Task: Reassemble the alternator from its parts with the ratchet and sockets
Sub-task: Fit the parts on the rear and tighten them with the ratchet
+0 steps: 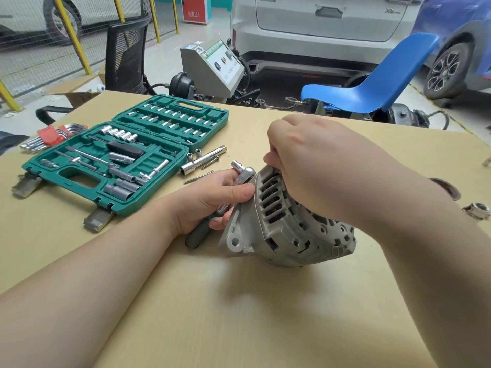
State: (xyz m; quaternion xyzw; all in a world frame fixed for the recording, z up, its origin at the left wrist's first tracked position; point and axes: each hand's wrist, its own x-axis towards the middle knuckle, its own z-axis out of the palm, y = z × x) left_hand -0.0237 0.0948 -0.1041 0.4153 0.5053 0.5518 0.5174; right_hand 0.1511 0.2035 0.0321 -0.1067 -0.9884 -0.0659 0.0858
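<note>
Gripping the ratchet [240, 181] in my left hand [212, 200], I am curling my right hand [313, 166] fingers over the alternator [281, 224], which is tilting on the surface [239, 301] beside the socket case [127, 155].

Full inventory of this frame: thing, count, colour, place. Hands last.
alternator: one, grey metal, tilted on the table, centre-right
ratchet: one, chrome head, dark handle, against the alternator's left edge
socket set case: one, green, open, table left
loose sockets: several, chrome, right of the case beside an extension bar
long bolts: about two, thin, near the loose sockets
hex keys: one set, red holder, behind the case
small metal part: one, silver, table's right edge
table: one, light wood
blue chair: one, behind the table
black mesh chair: one, back left
cars: grey and blue, background
left hand: grips the ratchet
right hand: fingers curled over the alternator's top edge
</note>
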